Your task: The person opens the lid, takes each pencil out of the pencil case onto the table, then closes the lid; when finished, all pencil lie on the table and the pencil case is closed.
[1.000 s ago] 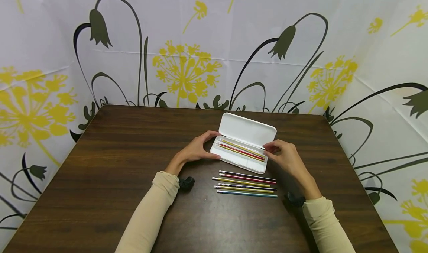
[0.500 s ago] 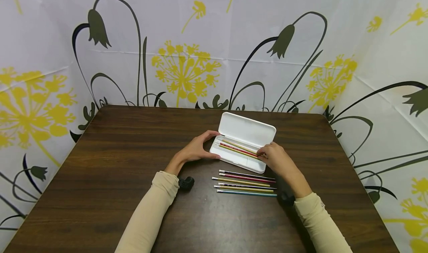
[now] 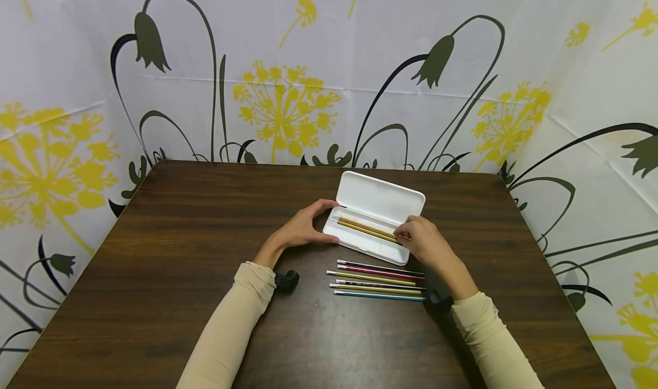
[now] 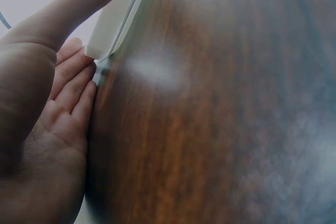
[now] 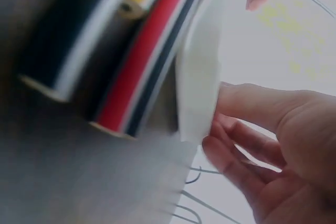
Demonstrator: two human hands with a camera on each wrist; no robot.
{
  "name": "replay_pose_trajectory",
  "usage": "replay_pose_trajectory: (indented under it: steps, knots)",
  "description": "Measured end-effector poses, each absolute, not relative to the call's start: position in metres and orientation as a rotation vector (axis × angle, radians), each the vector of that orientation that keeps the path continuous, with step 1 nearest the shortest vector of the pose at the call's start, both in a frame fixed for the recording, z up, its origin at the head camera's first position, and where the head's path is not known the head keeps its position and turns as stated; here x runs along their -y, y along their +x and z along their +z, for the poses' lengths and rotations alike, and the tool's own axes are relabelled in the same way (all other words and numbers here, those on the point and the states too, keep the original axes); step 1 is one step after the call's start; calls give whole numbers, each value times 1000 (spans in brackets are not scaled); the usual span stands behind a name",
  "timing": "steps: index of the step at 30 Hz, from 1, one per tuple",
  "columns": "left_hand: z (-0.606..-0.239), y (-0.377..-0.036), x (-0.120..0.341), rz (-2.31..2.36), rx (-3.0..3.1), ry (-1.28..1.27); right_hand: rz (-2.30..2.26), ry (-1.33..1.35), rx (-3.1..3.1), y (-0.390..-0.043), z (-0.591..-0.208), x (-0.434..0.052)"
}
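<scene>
A white pencil case (image 3: 380,196) lies on the table with its lid raised. Several yellow-striped pencils (image 3: 366,229) sit side by side in its tray. My left hand (image 3: 300,227) holds the case's left end, thumb at the front corner and fingers at the back; the left wrist view shows that case corner (image 4: 113,24) between them. Over the tray's right end, my right hand (image 3: 424,243) pinches the pencils' ends, its fingertips partly hidden. In the right wrist view, thumb and fingers close in at the case's end (image 5: 199,87).
Several loose pencils lie in a row in front of the case, among them a blue pencil (image 3: 377,295) and a red pencil (image 3: 377,272). The brown wooden table (image 3: 205,229) meets a flower-printed cloth (image 3: 329,46) at its back edge.
My right hand has moved left from the case's right edge onto the pencils inside. Those pencils lie closer together, and the red one's stripe hardly shows now. My left hand has stayed put.
</scene>
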State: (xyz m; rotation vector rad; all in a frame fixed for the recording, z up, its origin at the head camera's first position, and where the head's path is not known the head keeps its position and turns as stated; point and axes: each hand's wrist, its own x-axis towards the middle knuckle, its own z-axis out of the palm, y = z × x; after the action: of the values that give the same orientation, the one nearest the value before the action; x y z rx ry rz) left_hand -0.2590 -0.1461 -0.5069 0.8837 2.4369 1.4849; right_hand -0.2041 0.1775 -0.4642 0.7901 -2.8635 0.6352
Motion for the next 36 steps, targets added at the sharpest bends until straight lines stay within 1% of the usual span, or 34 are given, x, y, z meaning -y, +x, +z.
replay_pose_trajectory:
  steps: [6,12,15,22,24,28,33,36]
  knots:
    - [-491,-247,142,1533,-2397,916,733,806,2693,-195,-466,-189]
    - [-471,-237,141,1517,-2376,906,821,893,2517,-179,-457,-210]
    - [-474,-238,142,1517,-2381,902,812,938,2488,-169,-451,-218]
    - [-502,-254,144,1481,-2434,900,856,1039,2464,-139,-448,-229]
    - [-505,-257,145,1458,-2449,885,894,1091,2466,-131,-451,-230]
    - [-504,-259,146,1466,-2443,865,986,1174,2479,-118,-460,-230]
    - [-503,-258,147,1463,-2446,859,998,1178,2473,-113,-470,-231]
    - [-489,-248,145,1481,-2428,854,963,1187,2470,-113,-474,-232]
